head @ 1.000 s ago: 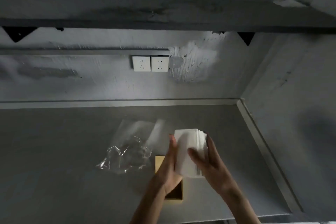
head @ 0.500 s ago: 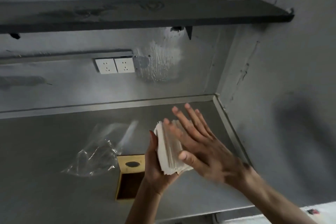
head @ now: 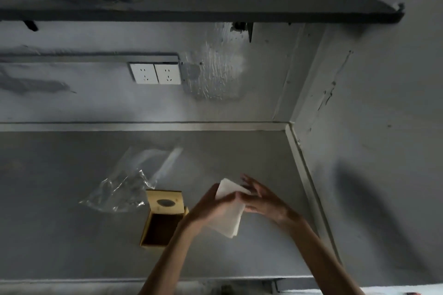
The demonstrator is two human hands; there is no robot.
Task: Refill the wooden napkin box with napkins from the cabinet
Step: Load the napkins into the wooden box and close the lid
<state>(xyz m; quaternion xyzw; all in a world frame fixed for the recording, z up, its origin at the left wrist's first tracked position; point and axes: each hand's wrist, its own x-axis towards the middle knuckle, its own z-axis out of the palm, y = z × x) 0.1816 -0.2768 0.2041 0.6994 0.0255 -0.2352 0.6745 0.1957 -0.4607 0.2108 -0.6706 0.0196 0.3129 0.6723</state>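
Note:
A stack of white napkins (head: 229,214) is held above the grey counter, right of the wooden napkin box (head: 161,225). My left hand (head: 207,208) grips the stack from its left side. Against the stack's right side lies my right hand (head: 260,199), its fingers fairly straight and touching the top edge. The box lies open, its dark inside showing. Its lid (head: 165,201), with an oval slot, stands at the far end.
A crumpled clear plastic bag (head: 127,187) lies on the counter (head: 72,235) left of the box. A wall closes the right side, with a raised metal edge (head: 309,187). A dark shelf (head: 191,9) and two white sockets (head: 155,73) are on the back wall.
The napkin stack has dropped lower and tilted. My right hand, spread above the stack half a second ago, now lies against its right side. The view has shifted slightly.

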